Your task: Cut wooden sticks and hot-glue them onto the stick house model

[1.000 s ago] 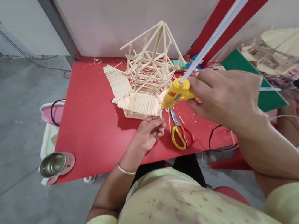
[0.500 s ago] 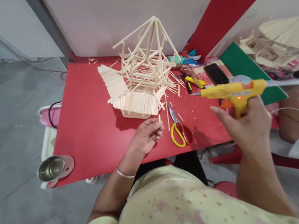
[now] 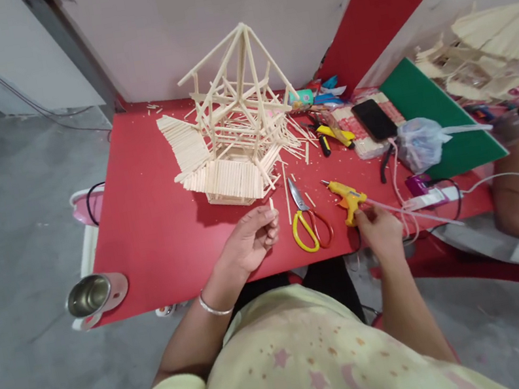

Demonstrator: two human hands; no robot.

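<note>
My left hand (image 3: 254, 238) is closed, pinching a short wooden stick (image 3: 272, 204) upright between thumb and fingertips. Just beyond it stands a pavilion-like model (image 3: 237, 178) built of thin wooden sticks, with slatted roof panels and a bare pointed frame on top. Down at the tabletop, my right hand (image 3: 381, 230) has its thumb and fingers on the handle of a yellow hot glue gun (image 3: 347, 196), whose nozzle points toward the model. Between my hands lie scissors (image 3: 304, 217) with one yellow and one red handle loop, blades partly apart.
On the red table (image 3: 148, 240) are yellow-handled pliers (image 3: 335, 135), a phone (image 3: 374, 120), a plastic bag (image 3: 420, 144), a power strip (image 3: 432, 197) with cords and a green board (image 3: 421, 88). A metal cup (image 3: 90, 296) is at the left corner. A co-worker's arm (image 3: 514, 198) is at right.
My right hand has lowered the hot glue gun from in front of me onto the table, loosening its full grip to fingers at the handle. My left hand keeps the stick.
</note>
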